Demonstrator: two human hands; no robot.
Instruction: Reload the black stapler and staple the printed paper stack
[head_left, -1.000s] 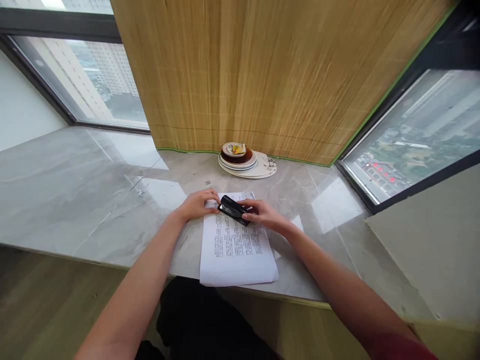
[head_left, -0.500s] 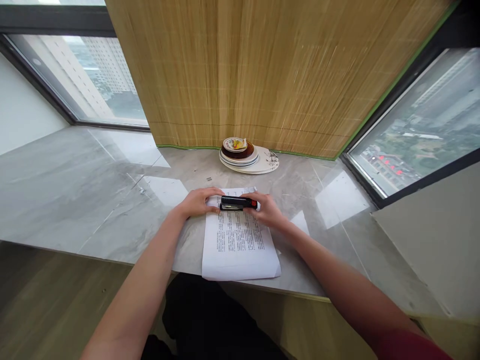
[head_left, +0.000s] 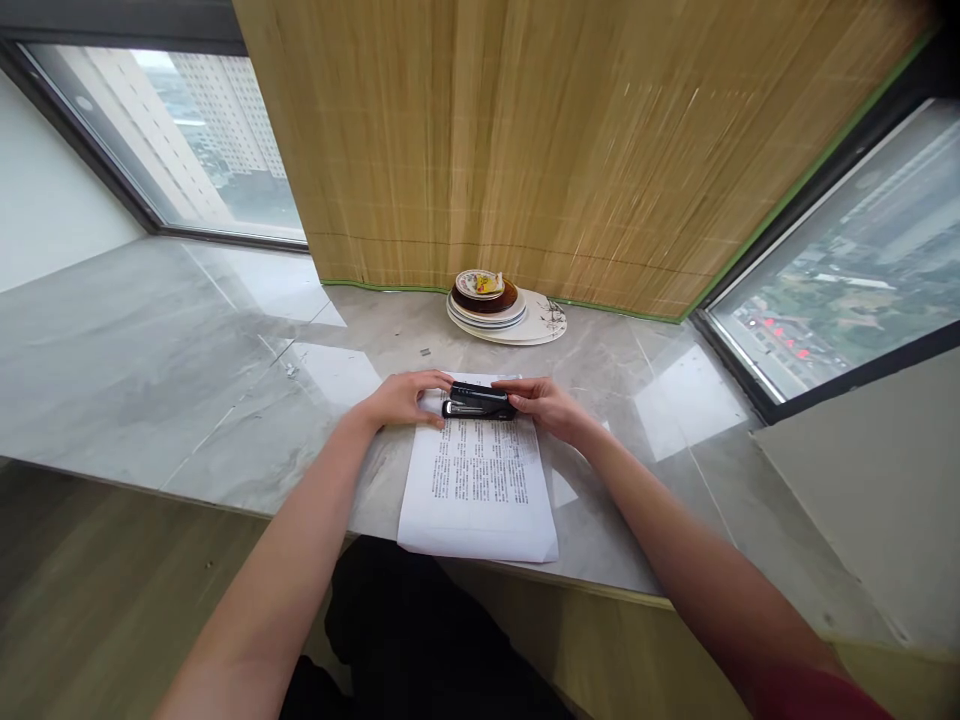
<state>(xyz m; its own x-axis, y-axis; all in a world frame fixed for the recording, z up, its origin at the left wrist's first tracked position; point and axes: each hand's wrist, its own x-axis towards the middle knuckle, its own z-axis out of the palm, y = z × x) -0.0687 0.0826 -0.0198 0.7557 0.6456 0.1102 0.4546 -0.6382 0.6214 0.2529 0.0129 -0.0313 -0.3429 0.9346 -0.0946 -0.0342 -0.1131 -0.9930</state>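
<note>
A black stapler (head_left: 480, 397) lies across the upper part of a printed paper sheet (head_left: 476, 525), with a gap between its top arm and base on the left side. My left hand (head_left: 401, 398) is at the stapler's left end, index finger by the top arm and thumb by the base, with a gap between them. My right hand (head_left: 551, 405) grips the stapler's right end between thumb and fingers. The paper's near edge curls at the counter's front edge.
Behind the paper stands a stack of plates (head_left: 487, 315) with a small yellow packet (head_left: 489, 284) on top. Small staple strips (head_left: 425, 352) and bits of metal (head_left: 291, 370) lie on the grey marble counter (head_left: 217, 400). A bamboo blind (head_left: 487, 140) hangs at the back.
The stapler has turned slightly, its metal inner strip showing more at the left. My right fingers have shifted on its right end, and the red part there is now hidden.
</note>
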